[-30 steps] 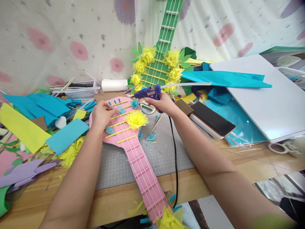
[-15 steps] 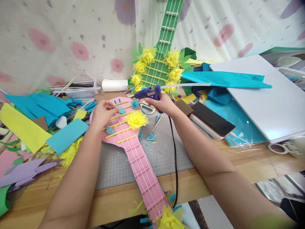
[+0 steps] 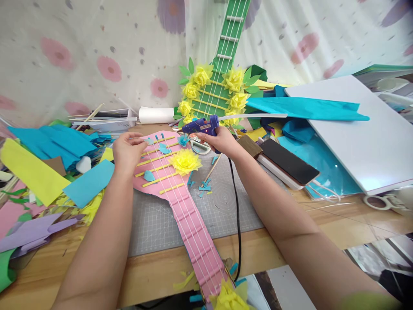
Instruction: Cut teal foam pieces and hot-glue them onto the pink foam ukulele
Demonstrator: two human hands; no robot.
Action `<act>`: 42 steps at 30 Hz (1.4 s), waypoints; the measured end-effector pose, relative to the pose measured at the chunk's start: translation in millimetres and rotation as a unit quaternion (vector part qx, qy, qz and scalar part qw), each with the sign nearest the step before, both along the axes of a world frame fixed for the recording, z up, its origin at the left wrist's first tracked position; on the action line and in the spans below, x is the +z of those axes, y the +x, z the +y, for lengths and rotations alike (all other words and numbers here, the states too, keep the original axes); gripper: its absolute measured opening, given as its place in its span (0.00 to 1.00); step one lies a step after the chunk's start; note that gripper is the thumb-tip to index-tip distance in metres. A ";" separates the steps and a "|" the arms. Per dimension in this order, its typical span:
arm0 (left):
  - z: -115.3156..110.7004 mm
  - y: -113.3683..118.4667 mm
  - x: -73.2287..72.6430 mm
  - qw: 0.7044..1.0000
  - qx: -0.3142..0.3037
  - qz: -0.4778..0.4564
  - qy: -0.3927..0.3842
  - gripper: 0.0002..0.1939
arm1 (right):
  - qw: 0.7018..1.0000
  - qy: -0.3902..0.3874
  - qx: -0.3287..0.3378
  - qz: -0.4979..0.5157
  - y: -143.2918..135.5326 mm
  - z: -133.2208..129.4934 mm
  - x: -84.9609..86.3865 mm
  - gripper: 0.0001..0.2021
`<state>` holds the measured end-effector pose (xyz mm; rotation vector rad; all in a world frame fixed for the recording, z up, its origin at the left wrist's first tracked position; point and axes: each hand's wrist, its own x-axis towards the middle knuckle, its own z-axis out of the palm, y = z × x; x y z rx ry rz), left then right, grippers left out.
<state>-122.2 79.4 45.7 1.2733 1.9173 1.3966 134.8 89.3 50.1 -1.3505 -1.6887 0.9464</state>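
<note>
A pink paper guitar lies on the grey cutting mat, its neck pointing toward me. My left hand is over the left edge of its body, fingertips pinched at a small pale blue paper petal. Two more blue petals lie on the body, an upper one and a lower one. A big yellow paper flower and a small blue paper flower sit at the body's right side. Closed around a blue glue gun with a long glue stick is my right hand.
Behind stands a green paper guitar with yellow flowers. Coloured paper scraps pile up at left. At right are a phone, a white board and scissors. The glue gun's black cord runs down over the table edge.
My left hand has moved left from the upper blue petal, uncovering it, to the guitar's left edge. My right hand and the glue gun stay in place.
</note>
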 end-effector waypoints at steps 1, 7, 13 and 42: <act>-0.5 1.2 1.3 1.000 0.001 -0.019 0.009 0.15 | 1.000 0.004 0.005 0.008 -0.3 0.4 -0.9 0.18; -7.0 24.1 7.7 0.989 -0.052 -0.137 0.015 0.15 | 0.996 0.003 0.088 0.032 -1.3 -0.6 -3.4 0.19; -13.2 42.9 3.5 0.982 -0.099 -0.162 -0.019 0.15 | 0.991 0.002 0.131 0.011 0.6 -2.8 -1.2 0.19; -8.8 39.8 -8.2 0.990 -0.114 -0.087 0.016 0.18 | 0.990 0.036 0.104 -0.083 -1.6 -2.3 -1.2 0.20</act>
